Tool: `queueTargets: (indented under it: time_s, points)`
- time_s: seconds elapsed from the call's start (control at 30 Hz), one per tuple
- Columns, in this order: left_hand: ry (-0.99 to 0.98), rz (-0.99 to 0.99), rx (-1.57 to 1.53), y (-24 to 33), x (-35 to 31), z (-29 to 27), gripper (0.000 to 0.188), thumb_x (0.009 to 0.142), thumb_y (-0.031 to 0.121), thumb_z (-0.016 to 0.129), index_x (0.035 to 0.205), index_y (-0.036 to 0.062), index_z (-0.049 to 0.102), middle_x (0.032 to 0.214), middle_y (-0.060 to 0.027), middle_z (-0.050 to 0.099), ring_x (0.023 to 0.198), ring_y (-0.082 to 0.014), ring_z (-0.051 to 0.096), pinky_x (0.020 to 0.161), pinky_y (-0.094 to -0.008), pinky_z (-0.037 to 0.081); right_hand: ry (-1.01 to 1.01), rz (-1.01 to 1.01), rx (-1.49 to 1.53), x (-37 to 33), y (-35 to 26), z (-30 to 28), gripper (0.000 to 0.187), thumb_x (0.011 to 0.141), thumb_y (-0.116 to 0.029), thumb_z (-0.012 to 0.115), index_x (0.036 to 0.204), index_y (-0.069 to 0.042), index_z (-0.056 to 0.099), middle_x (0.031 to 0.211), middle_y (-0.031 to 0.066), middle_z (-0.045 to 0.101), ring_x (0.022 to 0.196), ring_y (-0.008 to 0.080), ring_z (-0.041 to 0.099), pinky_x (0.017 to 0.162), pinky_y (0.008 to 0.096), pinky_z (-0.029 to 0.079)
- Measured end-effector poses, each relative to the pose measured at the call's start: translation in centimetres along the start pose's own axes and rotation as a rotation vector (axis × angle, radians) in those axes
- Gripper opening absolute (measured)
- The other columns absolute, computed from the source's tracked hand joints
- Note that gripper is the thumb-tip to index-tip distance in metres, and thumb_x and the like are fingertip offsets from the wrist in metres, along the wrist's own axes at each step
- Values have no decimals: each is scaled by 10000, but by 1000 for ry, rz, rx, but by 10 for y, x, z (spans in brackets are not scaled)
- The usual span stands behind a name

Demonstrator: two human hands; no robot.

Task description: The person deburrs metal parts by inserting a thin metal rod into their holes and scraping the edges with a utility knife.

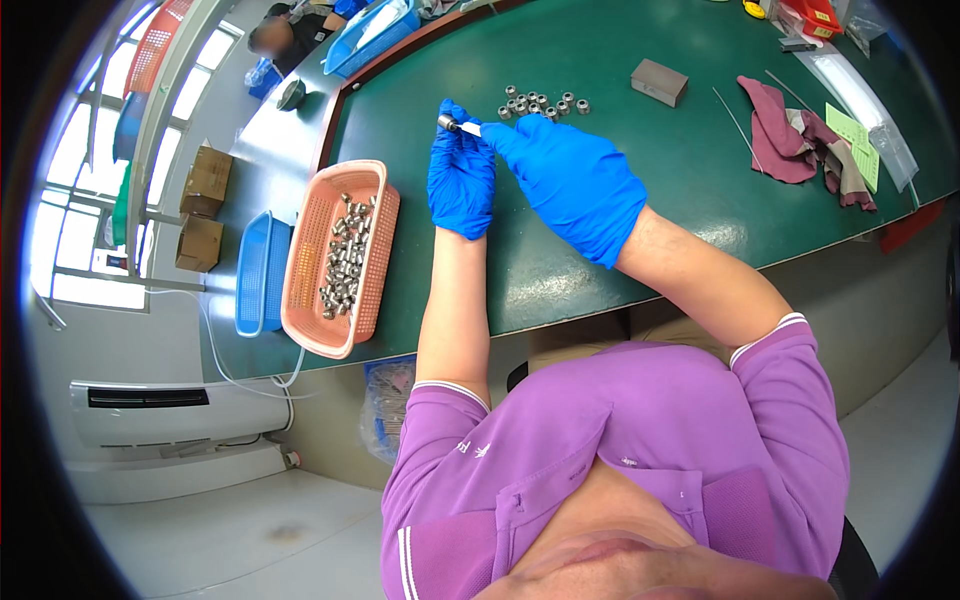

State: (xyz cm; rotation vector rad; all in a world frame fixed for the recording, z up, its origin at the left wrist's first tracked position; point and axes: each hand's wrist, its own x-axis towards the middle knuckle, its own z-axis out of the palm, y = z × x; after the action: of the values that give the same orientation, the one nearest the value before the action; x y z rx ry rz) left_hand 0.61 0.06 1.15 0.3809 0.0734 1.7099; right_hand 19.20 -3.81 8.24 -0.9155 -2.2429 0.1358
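Note:
Both of my hands wear blue gloves and meet above the green table (560, 280). My left hand (461, 182) pinches a small shiny metal cylinder (446, 122) at its fingertips. From my right hand (580, 185), closed around it, sticks out the whitish end of a slim tool (470, 129), which reaches to the cylinder; its kind is hidden by the glove. Just beyond my hands, a cluster of similar metal cylinders (538, 103) stands on the tabletop. Left of my left forearm, an orange plastic basket (376, 262) holds many more of them.
Beside the orange basket is a blue basket (262, 275). A grey-brown block (659, 82) lies beyond my right hand. Farther right are a maroon cloth (776, 135), thin rods and a yellow-green paper (853, 140). A person (292, 38) sits at the far left, near another blue basket (372, 38).

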Motion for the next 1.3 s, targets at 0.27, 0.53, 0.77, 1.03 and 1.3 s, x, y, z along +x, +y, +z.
queueTargets:
  time_s: [0.27, 0.53, 0.77, 1.03, 1.3]
  points:
    - [46, 41, 121, -2, 2, -6, 314, 912, 81, 530, 1214, -2, 501, 1079, -99, 602, 993, -181, 585, 868, -301, 506, -17, 102, 350, 7, 8, 7, 297, 856, -133, 513, 1142, -89, 580, 902, 144, 633, 780, 320, 623, 685, 384, 501]
    - [48, 51, 182, -3, 0, 0, 328, 911, 99, 541, 1226, 19, 496, 1055, -80, 602, 973, -172, 588, 862, -310, 512, -80, 286, 598, 5, 21, 2, 283, 863, -223, 563, 1104, -83, 615, 958, 127, 652, 846, 310, 621, 757, 363, 493]
    - [-14, 16, 99, 0, 0, 1, 286, 907, 69, 531, 1183, -4, 508, 1092, -113, 595, 992, -195, 587, 872, -316, 505, 148, 4, 205, -5, 17, -4, 249, 882, -200, 550, 1116, -134, 605, 982, 99, 618, 864, 293, 601, 744, 364, 492]
    - [-66, -65, -139, 3, 2, -7, 273, 905, 45, 516, 1166, -36, 503, 1121, -147, 579, 1004, -210, 578, 900, -323, 486, 100, -3, 187, -4, 4, -5, 278, 871, -179, 548, 1147, -163, 579, 904, 111, 574, 791, 289, 588, 681, 372, 489]
    - [-24, -17, -29, -2, -2, 2, 309, 918, 69, 505, 1211, -27, 490, 1141, -121, 578, 979, -196, 569, 878, -307, 481, 88, 29, 170, -5, 2, 0, 309, 868, -161, 541, 1177, -176, 558, 884, 125, 550, 761, 296, 578, 645, 385, 488]
